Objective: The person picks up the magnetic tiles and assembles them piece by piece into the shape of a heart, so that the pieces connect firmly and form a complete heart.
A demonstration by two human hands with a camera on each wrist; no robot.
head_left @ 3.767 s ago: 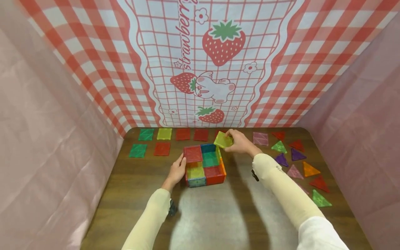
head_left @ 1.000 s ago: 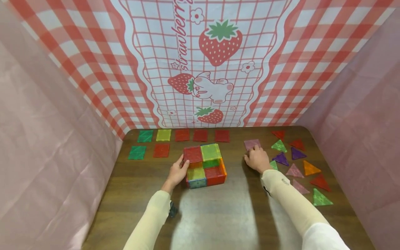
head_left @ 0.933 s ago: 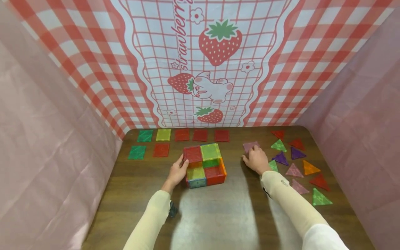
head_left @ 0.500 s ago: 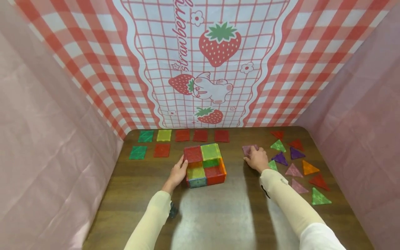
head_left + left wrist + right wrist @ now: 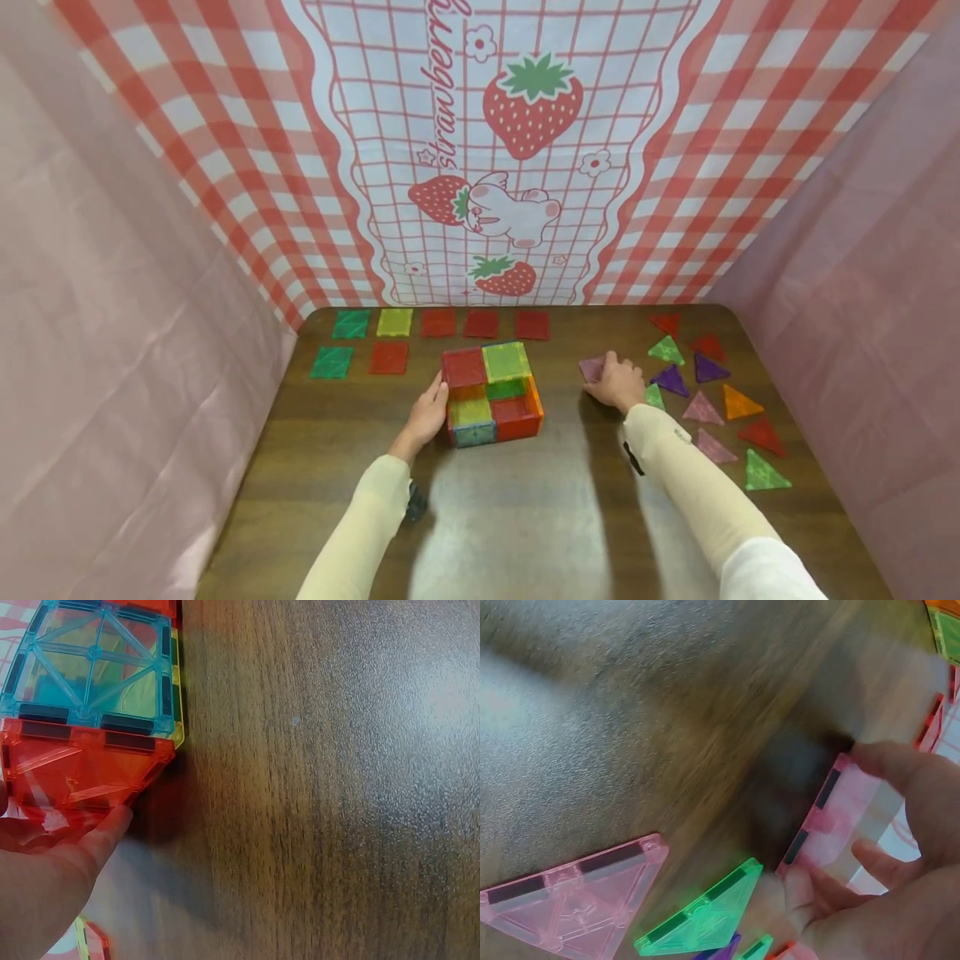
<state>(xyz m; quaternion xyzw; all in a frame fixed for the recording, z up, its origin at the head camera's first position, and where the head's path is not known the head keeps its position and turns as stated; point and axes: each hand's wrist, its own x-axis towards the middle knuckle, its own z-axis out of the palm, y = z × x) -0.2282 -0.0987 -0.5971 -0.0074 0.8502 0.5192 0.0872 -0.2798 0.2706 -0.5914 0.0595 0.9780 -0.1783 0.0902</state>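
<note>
The right hand (image 5: 618, 383) pinches a partly hidden pink tile (image 5: 829, 817); the left hand (image 5: 52, 881), partly cropped, touches the box (image 5: 517, 428), fingers straight.

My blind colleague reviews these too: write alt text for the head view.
A person's right hand pinches a pink tile at a wooden table, while the left hand touches the side of a half-covered box of translucent coloured tiles. Loose square tiles lie along the table's far side and triangular tiles at right, before a strawberry-print cloth.
</note>
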